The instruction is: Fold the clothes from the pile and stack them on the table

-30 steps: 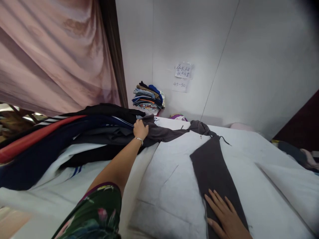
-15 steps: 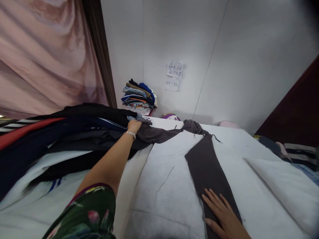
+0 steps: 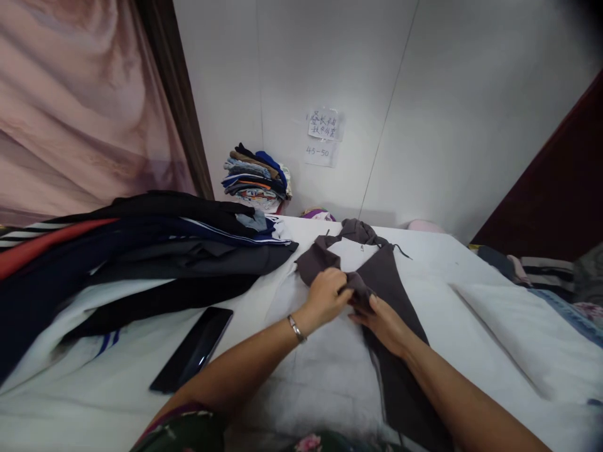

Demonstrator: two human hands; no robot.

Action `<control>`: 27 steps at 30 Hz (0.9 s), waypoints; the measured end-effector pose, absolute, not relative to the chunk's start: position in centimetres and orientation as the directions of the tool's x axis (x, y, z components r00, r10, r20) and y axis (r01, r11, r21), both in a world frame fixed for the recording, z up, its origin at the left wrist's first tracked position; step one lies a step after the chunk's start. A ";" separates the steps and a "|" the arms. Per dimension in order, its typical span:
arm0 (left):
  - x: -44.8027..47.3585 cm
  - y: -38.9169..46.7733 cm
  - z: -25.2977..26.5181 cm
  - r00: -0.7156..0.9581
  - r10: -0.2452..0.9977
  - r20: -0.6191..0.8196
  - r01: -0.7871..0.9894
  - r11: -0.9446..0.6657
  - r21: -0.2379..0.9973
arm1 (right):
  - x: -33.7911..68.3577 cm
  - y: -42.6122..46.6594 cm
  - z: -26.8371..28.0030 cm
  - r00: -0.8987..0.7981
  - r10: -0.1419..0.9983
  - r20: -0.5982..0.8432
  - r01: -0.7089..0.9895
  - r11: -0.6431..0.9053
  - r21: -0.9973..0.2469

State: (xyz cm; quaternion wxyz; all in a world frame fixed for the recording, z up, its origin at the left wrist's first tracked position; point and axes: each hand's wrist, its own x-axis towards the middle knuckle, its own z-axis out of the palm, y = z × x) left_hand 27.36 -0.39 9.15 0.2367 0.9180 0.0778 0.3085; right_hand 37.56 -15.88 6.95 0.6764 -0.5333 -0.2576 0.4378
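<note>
A hooded top (image 3: 400,301), dark grey-brown with a whitish middle panel, lies spread on the white table in front of me. One of its dark parts, seemingly a sleeve (image 3: 315,263), is bent across the whitish panel. My left hand (image 3: 327,294), a bracelet at its wrist, is closed on the end of that sleeve. From the other side my right hand (image 3: 384,323) grips the same end, thumb on top and its other fingers partly hidden beneath the cloth. The hood (image 3: 358,231) with its dark cord lies at the far end.
Loose dark garments (image 3: 188,260) are heaped on the left, with a black phone (image 3: 193,351) near them. Folded clothes (image 3: 257,179) are stacked by the wall (image 3: 301,63). White folded cloth (image 3: 518,333) lies on the table (image 3: 433,263) at right.
My left hand has brought the sleeve from the heap at left in over the whitish panel. My right hand has left the other dark part and taken hold too. The phone has come into sight.
</note>
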 end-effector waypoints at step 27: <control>13.5 3.8 3.4 0.634 0.742 -0.219 0.715 -0.455 0.530 | 55.9 -3.9 30.5 0.704 0.493 0.511 0.295 0.451 -0.842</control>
